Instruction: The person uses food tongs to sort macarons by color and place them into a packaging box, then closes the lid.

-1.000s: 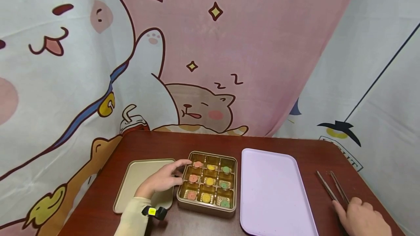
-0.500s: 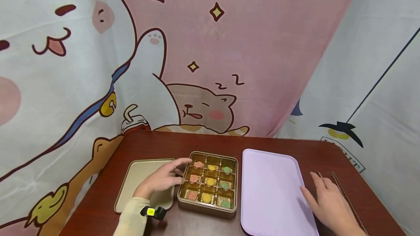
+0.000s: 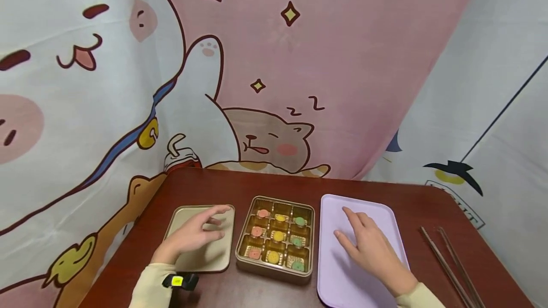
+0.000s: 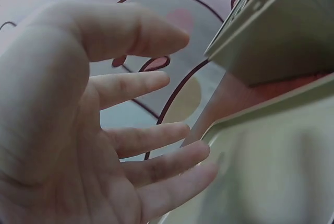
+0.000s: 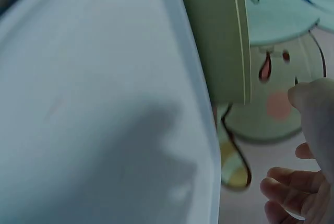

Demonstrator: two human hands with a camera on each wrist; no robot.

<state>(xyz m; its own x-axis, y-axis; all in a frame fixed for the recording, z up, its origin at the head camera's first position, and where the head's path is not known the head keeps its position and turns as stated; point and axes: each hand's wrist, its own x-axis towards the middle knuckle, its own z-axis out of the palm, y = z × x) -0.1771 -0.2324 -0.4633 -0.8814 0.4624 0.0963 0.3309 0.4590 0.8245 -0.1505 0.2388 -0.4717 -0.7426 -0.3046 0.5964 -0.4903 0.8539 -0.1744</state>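
A gold tin box [image 3: 276, 272] with nine compartments holds pink, yellow and green sweets. Its flat gold lid [image 3: 214, 258] lies to the left. My left hand [image 3: 194, 234] hovers over the lid with fingers spread and loose, holding nothing; the left wrist view shows the open fingers [image 4: 151, 156] above the lid [image 4: 271, 172]. My right hand [image 3: 370, 248] rests open over the lilac tray [image 3: 342, 284] right of the box, fingers straight. In the right wrist view the tray [image 5: 94, 104] fills the frame beside the box wall [image 5: 219, 36].
Two long dark chopsticks [image 3: 449, 265] lie on the red-brown table [image 3: 265, 184] at the right, near its edge. A cartoon-printed curtain [image 3: 274, 61] hangs behind the table.
My left hand drew back from the box's left edge onto the lid. My right hand left the chopsticks and moved left onto the lilac tray.
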